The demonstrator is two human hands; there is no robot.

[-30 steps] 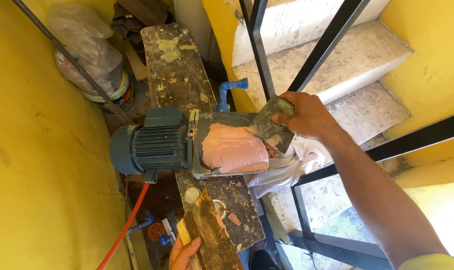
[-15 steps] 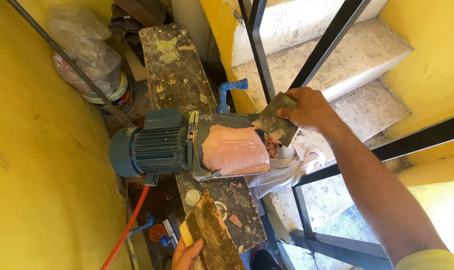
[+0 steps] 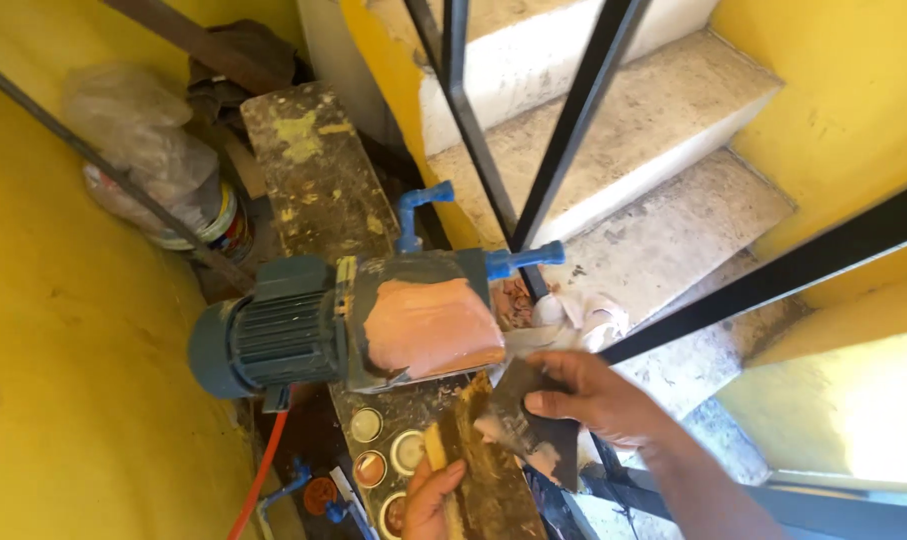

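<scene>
The right hand (image 3: 598, 400) and its forearm are bare, with no glove, no sleeve, no watch. Of the left hand (image 3: 431, 500) only bare fingers and part of the palm are visible, also without glove.

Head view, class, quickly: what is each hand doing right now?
Left hand: closed on the lower end of a paste-smeared wooden board.
Right hand: closed on a dark putty scraper over the board.

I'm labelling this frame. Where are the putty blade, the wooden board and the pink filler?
putty blade (image 3: 533, 425), head view, middle of its dark face.
wooden board (image 3: 493, 485), head view, its smeared top.
pink filler (image 3: 428, 325), head view, centre of the patch.
</scene>
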